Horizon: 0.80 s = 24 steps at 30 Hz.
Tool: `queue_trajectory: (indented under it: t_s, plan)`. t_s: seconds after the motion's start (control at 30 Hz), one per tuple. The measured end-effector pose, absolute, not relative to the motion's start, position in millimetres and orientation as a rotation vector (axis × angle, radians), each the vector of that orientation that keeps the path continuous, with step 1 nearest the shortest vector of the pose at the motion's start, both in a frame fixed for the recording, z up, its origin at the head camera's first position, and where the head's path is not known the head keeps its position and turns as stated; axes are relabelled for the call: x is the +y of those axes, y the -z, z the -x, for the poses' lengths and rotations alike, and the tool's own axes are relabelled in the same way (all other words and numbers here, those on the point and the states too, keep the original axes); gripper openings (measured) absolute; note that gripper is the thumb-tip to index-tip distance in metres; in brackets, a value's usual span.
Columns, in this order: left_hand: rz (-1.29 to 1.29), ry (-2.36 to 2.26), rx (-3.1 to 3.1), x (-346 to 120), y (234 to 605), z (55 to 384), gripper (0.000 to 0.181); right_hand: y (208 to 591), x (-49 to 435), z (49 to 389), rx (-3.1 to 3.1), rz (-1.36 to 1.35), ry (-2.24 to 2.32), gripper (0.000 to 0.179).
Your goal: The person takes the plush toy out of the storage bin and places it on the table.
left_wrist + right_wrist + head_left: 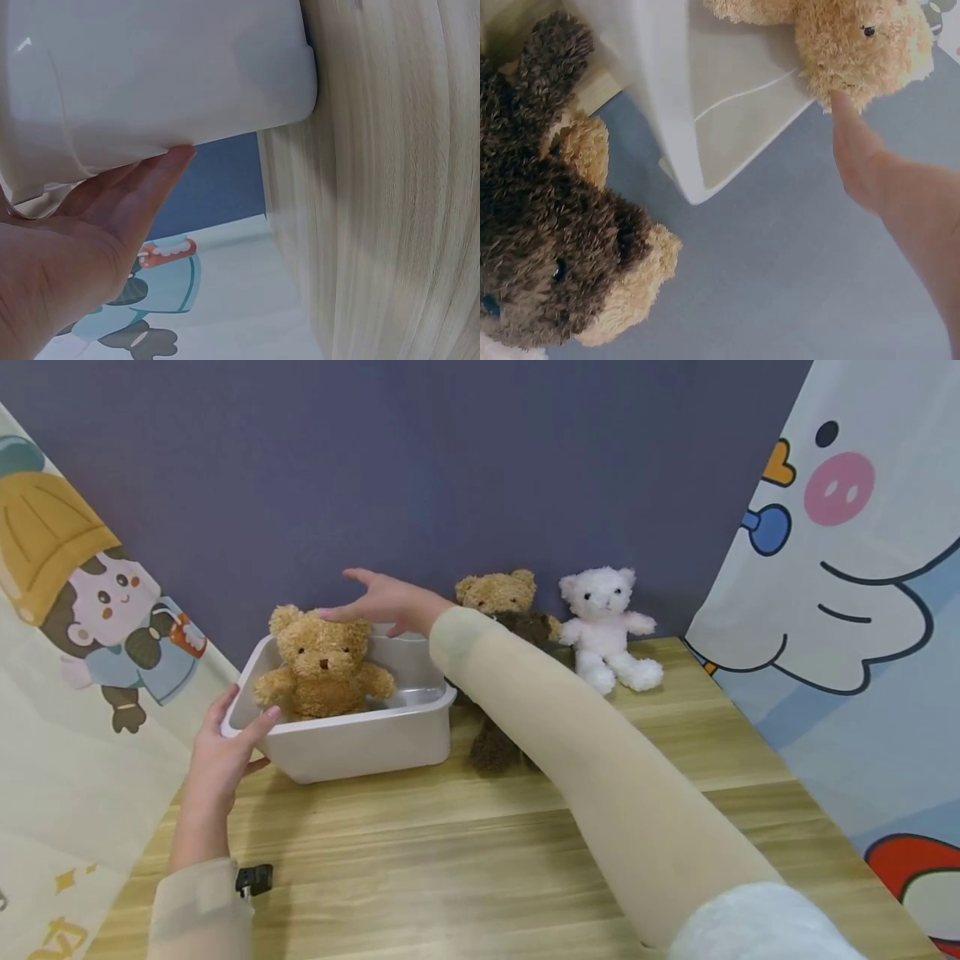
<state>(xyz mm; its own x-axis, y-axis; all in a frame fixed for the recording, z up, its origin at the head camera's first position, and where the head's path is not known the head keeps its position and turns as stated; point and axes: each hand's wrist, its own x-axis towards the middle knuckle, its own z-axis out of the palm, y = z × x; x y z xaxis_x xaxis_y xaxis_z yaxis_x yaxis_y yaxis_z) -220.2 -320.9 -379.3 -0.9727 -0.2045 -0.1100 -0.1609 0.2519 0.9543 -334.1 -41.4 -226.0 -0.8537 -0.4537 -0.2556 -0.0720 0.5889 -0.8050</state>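
A light brown teddy bear (321, 664) sits upright inside a white plastic bin (360, 747), facing the camera. My left hand (225, 747) grips the bin's left end, thumb at the rim and fingers along the outer wall. In the left wrist view that hand (97, 232) lies against the bin's wall (165, 75). My right hand (390, 602) reaches over the bin's back, fingers spread and holding nothing. One fingertip is right at the bear's head; the right wrist view shows the hand (881, 169) beside the bear's fur (832, 60).
Right of the bin, a dark brown plush bear (547, 247) sits in front of another light brown bear (495, 592), partly hidden by my right arm. A white plush bear (602, 627) sits farther right. Behind the wooden table (420, 877) rises a dark blue-grey wall (465, 460).
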Motion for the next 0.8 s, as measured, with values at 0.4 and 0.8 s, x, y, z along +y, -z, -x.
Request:
queue_trajectory:
  t_s: [0.4, 0.8]
  plan:
    - [-0.361, 1.882, -2.448, -323.8, 377.4, 216.9, 0.096, 250.5, -74.7, 339.6, 2.403, 0.386, 1.099, 0.104]
    - [-0.341, 1.854, -2.45, -321.3, 380.6, 218.0, 0.096, 262.4, -95.9, 343.9, 2.456, 0.334, 0.964, 0.108]
